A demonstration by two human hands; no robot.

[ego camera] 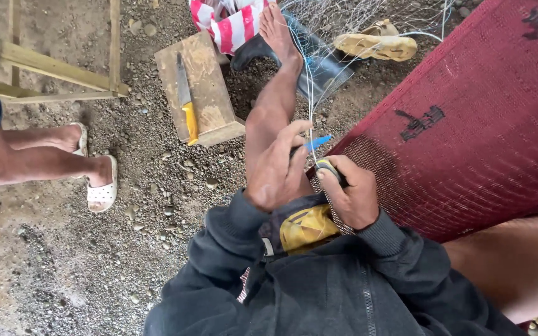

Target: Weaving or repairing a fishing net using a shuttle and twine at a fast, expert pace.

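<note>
My left hand [278, 168] is closed around a blue netting needle [317, 142] whose tip sticks out toward the right. My right hand [353, 193] pinches a small dark and yellow piece [328, 167] right beside it. Thin pale fishing line [309, 93] runs from my hands up to a fine net [344, 15] near my bare foot [275, 28]. A dark red mesh cloth [474, 118] lies over my right leg, touching my right hand. I wear a dark hooded jacket [319, 286].
A wooden block [210, 68] carries a knife with a yellow handle [186, 99]. Another person's legs in white sandals [101, 186] stand at left by a wooden frame [57, 68]. A tan sandal [375, 43] and striped red-white cloth [231, 25] lie on the gravel ground [94, 261].
</note>
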